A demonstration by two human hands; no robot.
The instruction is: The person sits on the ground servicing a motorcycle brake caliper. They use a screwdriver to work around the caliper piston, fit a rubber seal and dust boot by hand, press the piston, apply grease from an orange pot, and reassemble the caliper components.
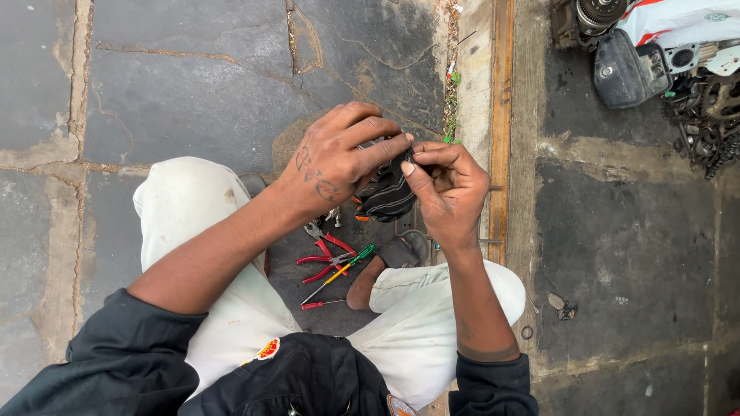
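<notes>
Head view: both hands meet above the knees, gripping one black ribbed cloth glove (pixel 388 192). The left hand (pixel 335 158) pinches its top edge, wrist bent; the right hand (pixel 451 192) clasps its side. Below the glove lie one pair of red-handled pliers (pixel 327 258) and two screwdrivers (pixel 339 273).

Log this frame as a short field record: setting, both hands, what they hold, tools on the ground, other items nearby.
setting: person crouched on stone paving, seen from above
left hand: fingers pinched on top of a black ribbed part
right hand: grips the same part from the side
on ground: red-handled pliers, screwdriver with green and yellow handle, small red-handled tool
nearby: engine parts at top right
unclear: what exactly the black part is
</notes>
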